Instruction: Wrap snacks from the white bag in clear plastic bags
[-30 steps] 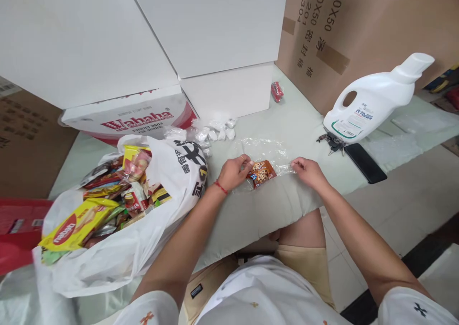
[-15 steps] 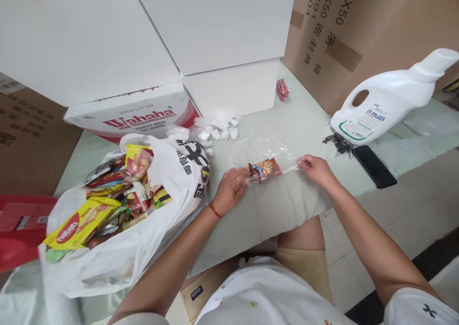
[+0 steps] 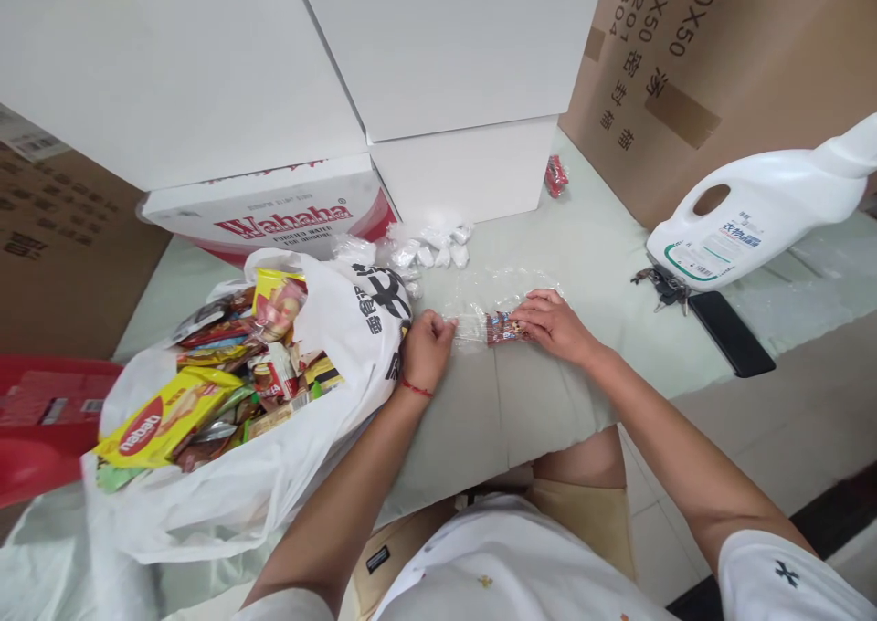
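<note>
A small brown snack packet (image 3: 500, 328) lies with a clear plastic bag (image 3: 470, 331) on the pale green tablecloth. My left hand (image 3: 427, 349) is closed in a pinch on the left edge of the bag. On the packet's right part rests my right hand (image 3: 554, 327), its fingers closed over the packet and the film, hiding that end. To the left stands a white plastic bag (image 3: 343, 329) full of snacks, with a yellow packet (image 3: 164, 418) on top.
Small white wrapped pieces (image 3: 438, 247) lie behind the hands, by the Wahaha box (image 3: 274, 210). A red packet (image 3: 556, 176) is farther back. At the right are a white bottle (image 3: 760, 210), keys (image 3: 663, 288) and a black phone (image 3: 732, 333). Cardboard stands behind.
My right hand has left the bag's right edge and moved left onto the packet. My left hand has shifted off the packet to the bag's left edge. The view has moved slightly.
</note>
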### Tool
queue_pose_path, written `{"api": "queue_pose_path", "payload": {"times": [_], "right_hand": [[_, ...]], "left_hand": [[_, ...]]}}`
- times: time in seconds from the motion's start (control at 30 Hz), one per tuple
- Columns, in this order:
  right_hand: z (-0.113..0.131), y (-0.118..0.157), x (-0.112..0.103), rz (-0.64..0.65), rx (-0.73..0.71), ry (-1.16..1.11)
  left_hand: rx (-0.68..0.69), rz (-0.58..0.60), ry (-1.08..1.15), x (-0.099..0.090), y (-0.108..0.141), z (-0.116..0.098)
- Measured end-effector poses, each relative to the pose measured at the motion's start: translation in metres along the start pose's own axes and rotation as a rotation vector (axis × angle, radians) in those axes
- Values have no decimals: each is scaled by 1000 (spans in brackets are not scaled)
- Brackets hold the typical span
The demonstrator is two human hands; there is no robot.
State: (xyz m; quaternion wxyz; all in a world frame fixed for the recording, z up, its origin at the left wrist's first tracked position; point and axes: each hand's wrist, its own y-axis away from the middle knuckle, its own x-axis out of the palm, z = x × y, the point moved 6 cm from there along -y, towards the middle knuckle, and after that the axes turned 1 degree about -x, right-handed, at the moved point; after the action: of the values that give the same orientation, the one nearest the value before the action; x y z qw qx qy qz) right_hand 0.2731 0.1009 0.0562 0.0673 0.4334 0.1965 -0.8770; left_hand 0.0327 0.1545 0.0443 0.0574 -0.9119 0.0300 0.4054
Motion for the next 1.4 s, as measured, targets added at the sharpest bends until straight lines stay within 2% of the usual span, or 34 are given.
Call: {"api": "queue_pose_path", "payload": {"times": [0.07,0.13,0.17,0.2,0.23,0.27,0.3,0.37,0.43,0.57,0.7,0.77,0.83,0.93,1.0,1.07,1.17,1.3,1.4], "right_hand": [[-8,0,1,-9,-5,-24],[-9,0,2,-12,-11,-35],[-8,1,2,-9,-12,-35],[-7,1,2,-3,-10,-36],[-6,1,3,2,-6,-37],[-6,1,2,7,0,-42],[-7,1,2,13,6,-52],[-12,-3,-2,29,21,-76],[-23,-14,-11,9,59,-61],[-47,-62,-23,-68,186,145],[-64,-112,1,155,347,298],[-66,-123,10,269,406,281],[-58,-126,6,293,371,190],[-30,-112,-19,195,188,20],[-6,-89,-33,158,61,-50],[16,-58,-34,182,-14,-50],[34,-16,-20,199,-32,23],[33,14,9,185,19,179],[27,21,22,189,40,286]], "left_hand": [[63,-193,-55,-14,10,-9],[233,-372,-122,-23,33,-34],[354,-417,-131,-22,47,-50],[513,-394,-110,-16,60,-68],[656,-296,-85,-6,70,-83],[752,-185,-66,6,76,-94],[788,-85,-56,18,77,-101],[748,31,-63,40,68,-100],[690,65,-84,54,54,-90],[680,76,-110,65,41,-74],[669,112,-126,63,40,-75],[655,137,-120,63,40,-77],[637,144,-113,64,38,-76],[611,139,-90,65,36,-75],[603,141,-63,65,36,-75],[598,144,-37,65,36,-75],[593,151,42,64,37,-74],[567,164,324,52,40,-60],[437,23,471,26,32,-40]]}}
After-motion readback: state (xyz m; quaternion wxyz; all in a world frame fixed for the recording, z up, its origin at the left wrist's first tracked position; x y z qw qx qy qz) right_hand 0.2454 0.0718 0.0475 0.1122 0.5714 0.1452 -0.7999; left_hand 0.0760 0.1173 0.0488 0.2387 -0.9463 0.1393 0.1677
